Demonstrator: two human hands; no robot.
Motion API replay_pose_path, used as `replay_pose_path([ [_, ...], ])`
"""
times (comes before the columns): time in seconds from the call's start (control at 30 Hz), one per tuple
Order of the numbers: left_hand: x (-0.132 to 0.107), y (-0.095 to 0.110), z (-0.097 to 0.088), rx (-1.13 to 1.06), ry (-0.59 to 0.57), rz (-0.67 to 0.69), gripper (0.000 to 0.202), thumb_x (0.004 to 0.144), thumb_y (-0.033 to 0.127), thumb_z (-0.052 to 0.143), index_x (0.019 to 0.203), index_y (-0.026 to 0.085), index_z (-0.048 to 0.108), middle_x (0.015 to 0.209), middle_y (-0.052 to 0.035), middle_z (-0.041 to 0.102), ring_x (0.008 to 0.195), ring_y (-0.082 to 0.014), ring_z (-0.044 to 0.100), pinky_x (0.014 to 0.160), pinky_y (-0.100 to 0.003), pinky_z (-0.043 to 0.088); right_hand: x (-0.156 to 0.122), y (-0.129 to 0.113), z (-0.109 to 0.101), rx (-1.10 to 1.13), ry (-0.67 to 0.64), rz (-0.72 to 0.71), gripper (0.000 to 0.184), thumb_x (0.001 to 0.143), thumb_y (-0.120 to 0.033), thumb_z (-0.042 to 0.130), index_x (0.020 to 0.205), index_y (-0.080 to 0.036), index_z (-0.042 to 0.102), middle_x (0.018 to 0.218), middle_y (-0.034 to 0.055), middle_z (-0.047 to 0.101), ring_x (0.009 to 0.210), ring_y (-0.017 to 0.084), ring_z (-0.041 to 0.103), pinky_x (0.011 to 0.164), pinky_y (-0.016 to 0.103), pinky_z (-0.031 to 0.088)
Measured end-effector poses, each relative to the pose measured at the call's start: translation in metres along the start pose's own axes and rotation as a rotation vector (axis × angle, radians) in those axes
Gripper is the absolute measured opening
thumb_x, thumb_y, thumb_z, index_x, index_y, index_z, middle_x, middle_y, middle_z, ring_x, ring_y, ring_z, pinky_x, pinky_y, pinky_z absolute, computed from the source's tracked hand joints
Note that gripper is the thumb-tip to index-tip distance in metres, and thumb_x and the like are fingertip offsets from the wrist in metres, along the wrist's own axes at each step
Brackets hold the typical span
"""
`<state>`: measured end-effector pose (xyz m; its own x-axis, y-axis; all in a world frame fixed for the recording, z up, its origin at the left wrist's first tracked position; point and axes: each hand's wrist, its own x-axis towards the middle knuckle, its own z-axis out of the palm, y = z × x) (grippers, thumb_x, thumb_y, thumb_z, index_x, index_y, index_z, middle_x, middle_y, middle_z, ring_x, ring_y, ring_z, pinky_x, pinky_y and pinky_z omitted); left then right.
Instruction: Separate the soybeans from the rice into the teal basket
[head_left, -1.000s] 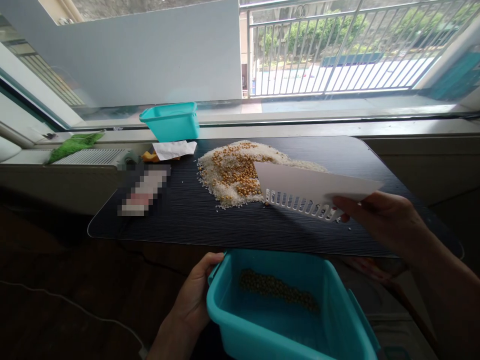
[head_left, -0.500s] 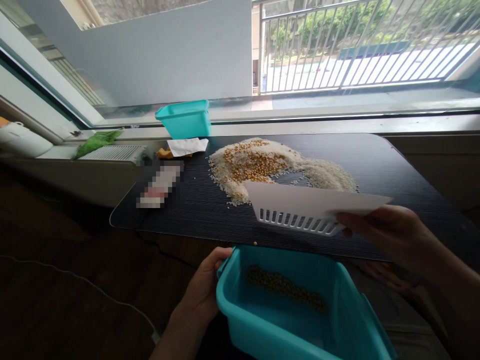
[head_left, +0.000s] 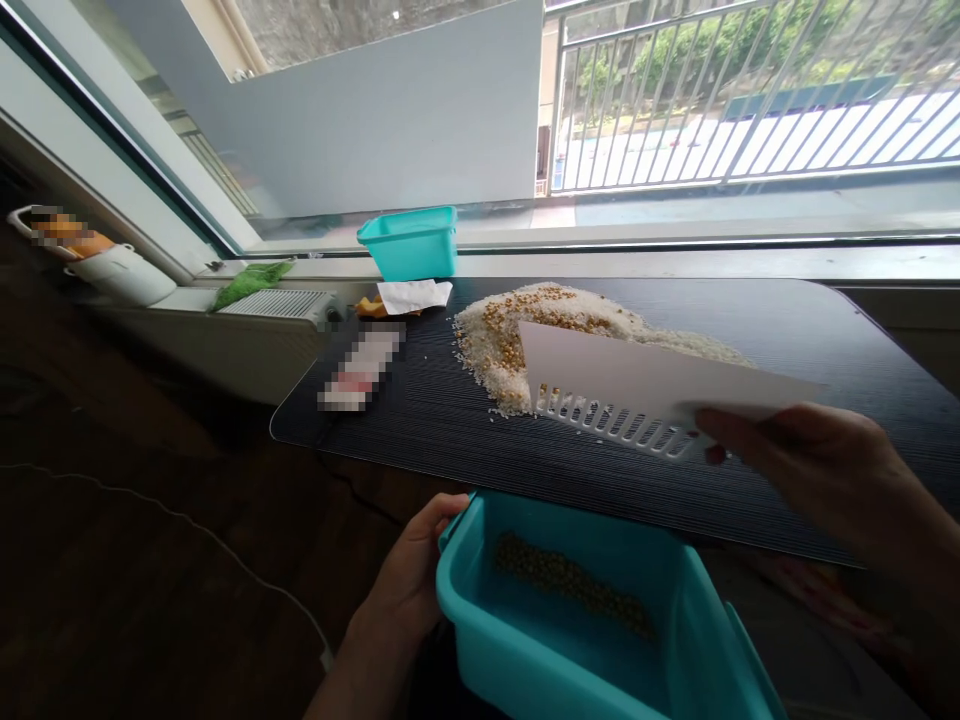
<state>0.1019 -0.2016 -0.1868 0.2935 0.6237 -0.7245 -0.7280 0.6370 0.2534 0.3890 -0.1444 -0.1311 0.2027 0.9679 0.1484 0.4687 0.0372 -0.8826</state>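
Observation:
My left hand (head_left: 411, 580) grips the left rim of a teal plastic tub (head_left: 525, 660) held below the front edge of the dark table (head_left: 465, 440). A streak of yellow-brown beans (head_left: 570, 585) lies on the tub's floor. My right hand (head_left: 817, 470) pinches a white slotted plastic scraper (head_left: 637, 385), whose slotted lower edge rests on the table. The scraper's left end touches the near side of a heap of white rice mixed with yellow beans (head_left: 540, 325). Several beans show through the slots.
A second teal tub (head_left: 409, 243) stands on the window sill behind the table. White paper (head_left: 412, 295) and a blurred packet (head_left: 360, 370) lie left of the heap. A green cloth (head_left: 247, 282) rests on a radiator, and a white cable (head_left: 172, 520) crosses the dark floor.
The scraper moved back from the table's front edge to the heap and stands steeper. The camera view shifted left. My left hand keeps the tub in the same spot.

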Motion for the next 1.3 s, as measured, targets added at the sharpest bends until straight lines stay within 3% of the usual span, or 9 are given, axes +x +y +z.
replay_pose_path([
  [0.17,-0.001,0.0,-0.001,0.053,0.008,0.013,0.024,0.078,0.016,0.055,0.055,0.013,0.059,0.048,-0.0008,0.063,0.046,-0.0109,0.058,0.054,-0.021,0.048,0.015,-0.009,0.028,-0.035,-0.07,-0.126,0.026,0.062,-0.049,0.067,0.051,-0.026,0.064,0.049,-0.0009,0.062,0.048,0.015,0.057,0.044,0.029,0.045],
  [0.33,-0.001,0.0,-0.003,0.081,0.039,0.03,0.019,0.078,0.017,0.057,0.06,0.013,0.064,0.054,-0.0022,0.067,0.051,-0.0128,0.061,0.061,-0.024,0.05,0.023,-0.014,0.037,-0.068,-0.109,-0.188,0.026,0.065,-0.045,0.065,0.048,-0.027,0.061,0.046,-0.0033,0.059,0.044,0.012,0.052,0.04,0.025,0.038],
  [0.6,0.001,0.0,-0.004,0.105,0.092,0.016,0.018,0.077,0.019,0.057,0.065,0.011,0.068,0.056,-0.0042,0.069,0.054,-0.0161,0.063,0.068,-0.029,0.052,0.027,-0.009,0.036,-0.014,-0.169,-0.073,0.027,0.058,-0.051,0.067,0.052,-0.025,0.063,0.046,-0.0017,0.061,0.046,0.015,0.058,0.044,0.028,0.044],
  [0.9,0.0,0.0,-0.005,0.044,0.03,-0.018,0.026,0.078,0.018,0.057,0.053,0.013,0.059,0.049,-0.0012,0.063,0.047,-0.0112,0.06,0.056,-0.022,0.05,0.019,0.001,0.022,-0.034,-0.121,-0.052,0.029,0.058,-0.055,0.068,0.055,-0.026,0.066,0.05,-0.0003,0.063,0.05,0.016,0.055,0.046,0.03,0.043],
  [1.13,0.002,0.0,-0.006,0.049,0.052,-0.005,0.024,0.079,0.017,0.056,0.055,0.012,0.061,0.049,-0.0014,0.064,0.046,-0.0109,0.059,0.056,-0.022,0.049,0.016,-0.003,0.017,-0.023,-0.118,0.013,0.042,0.046,-0.065,0.07,0.051,-0.024,0.067,0.05,0.0021,0.063,0.049,0.016,0.054,0.045,0.031,0.044],
  [1.3,-0.001,-0.001,-0.008,0.0,0.021,-0.023,0.033,0.079,0.016,0.055,0.046,0.014,0.053,0.04,0.0015,0.057,0.039,-0.0083,0.054,0.048,-0.019,0.045,0.015,-0.005,0.013,0.032,-0.127,0.0,0.042,0.043,-0.065,0.072,0.049,-0.023,0.067,0.049,0.0016,0.062,0.049,0.013,0.053,0.046,0.029,0.044],
])
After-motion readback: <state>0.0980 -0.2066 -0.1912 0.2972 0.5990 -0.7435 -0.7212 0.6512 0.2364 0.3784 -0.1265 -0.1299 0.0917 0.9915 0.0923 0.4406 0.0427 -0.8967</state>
